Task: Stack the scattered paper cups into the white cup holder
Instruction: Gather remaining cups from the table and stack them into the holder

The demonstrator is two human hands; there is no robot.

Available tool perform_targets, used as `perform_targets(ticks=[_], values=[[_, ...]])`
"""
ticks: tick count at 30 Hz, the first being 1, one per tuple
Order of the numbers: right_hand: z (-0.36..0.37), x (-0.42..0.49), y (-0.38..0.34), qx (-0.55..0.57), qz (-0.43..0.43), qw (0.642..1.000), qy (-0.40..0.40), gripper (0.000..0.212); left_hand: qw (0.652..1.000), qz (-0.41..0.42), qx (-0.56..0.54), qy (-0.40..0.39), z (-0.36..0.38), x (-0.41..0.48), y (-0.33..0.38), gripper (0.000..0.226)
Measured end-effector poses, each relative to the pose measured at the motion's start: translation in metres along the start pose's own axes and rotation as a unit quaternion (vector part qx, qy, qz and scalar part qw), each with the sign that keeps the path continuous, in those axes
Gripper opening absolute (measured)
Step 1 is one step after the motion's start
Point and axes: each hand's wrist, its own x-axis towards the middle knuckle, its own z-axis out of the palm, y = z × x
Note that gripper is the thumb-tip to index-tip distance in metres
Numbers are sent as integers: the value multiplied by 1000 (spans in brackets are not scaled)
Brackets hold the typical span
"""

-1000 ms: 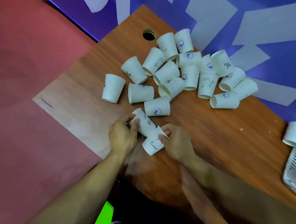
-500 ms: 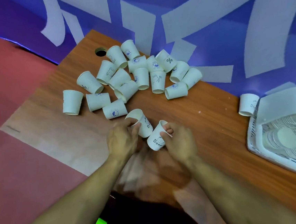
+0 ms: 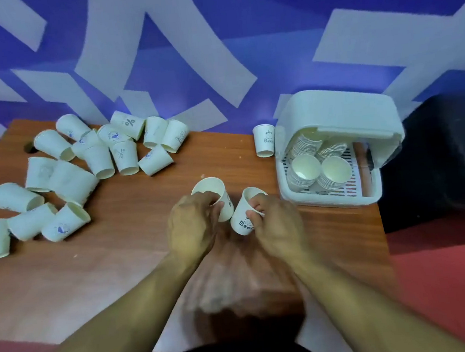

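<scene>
Left hand (image 3: pixel 192 228) grips 1 cup (image 3: pixel 212 188), right hand (image 3: pixel 276 224) Bear cup (image 3: pixel 242 221); mouths face away.

The brown wood-grain surface (image 3: pixel 152 240) is smooth with a dull sheen. At 10 o'clock the scattered white paper cups (image 3: pixel 99 163) are matt. The white paper cup (image 3: pixel 215 190) in the left hand (image 3: pixel 192 228) and the lettered white paper cup (image 3: pixel 240 221) in the right hand (image 3: pixel 278 225) look the same. At 2 o'clock the white boxy cup holder (image 3: pixel 339 114) is smooth, faintly glossy plastic with a slotted floor.
</scene>
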Motion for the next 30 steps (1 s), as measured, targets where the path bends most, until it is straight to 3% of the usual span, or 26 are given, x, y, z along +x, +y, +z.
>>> perform_targets(ticks=[5, 13, 19, 30], values=[[-41, 4, 63, -51, -11, 996, 70, 13, 998, 59, 20, -31, 31, 22, 63, 16], [-90, 34, 129, -71, -36, 976, 205, 7, 983, 180, 1, 37, 65, 65, 130, 8], [-95, 57, 163, -123, -38, 971, 200, 8, 973, 224, -11, 53, 86, 89, 151, 7], [-77, 62, 183, -150, -9, 980, 129, 6, 963, 269, 11, -32, 120, 96, 149, 10]])
